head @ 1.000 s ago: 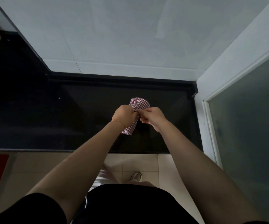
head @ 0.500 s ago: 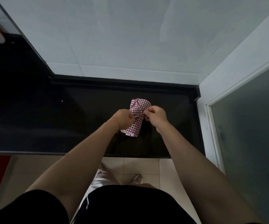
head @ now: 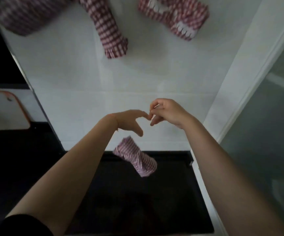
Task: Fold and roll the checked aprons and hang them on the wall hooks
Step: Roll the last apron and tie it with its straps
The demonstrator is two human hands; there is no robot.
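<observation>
A rolled red-and-white checked apron (head: 135, 158) hangs in the air just below my hands, above the black counter (head: 137, 206). My right hand (head: 167, 113) is raised in front of the white wall, thumb and forefinger pinched together as on a thin tie that is too fine to see clearly. My left hand (head: 129, 121) is beside it with forefinger and thumb spread, and its fingertip touches the right hand's pinch. Three more rolled checked aprons hang high on the wall: left (head: 27, 16), middle (head: 107, 29) and right (head: 175, 16). Their hooks are out of view.
A white cutting board with an orange rim (head: 4, 109) leans at the left over the dark counter. A frosted glass door (head: 270, 133) in a white frame closes off the right side. The white tiled wall (head: 90, 79) is directly ahead.
Both hands rose from the counter to wall height, and the roll now dangles beneath them instead of being gripped. The view tilted upward, bringing the three hanging aprons into sight.
</observation>
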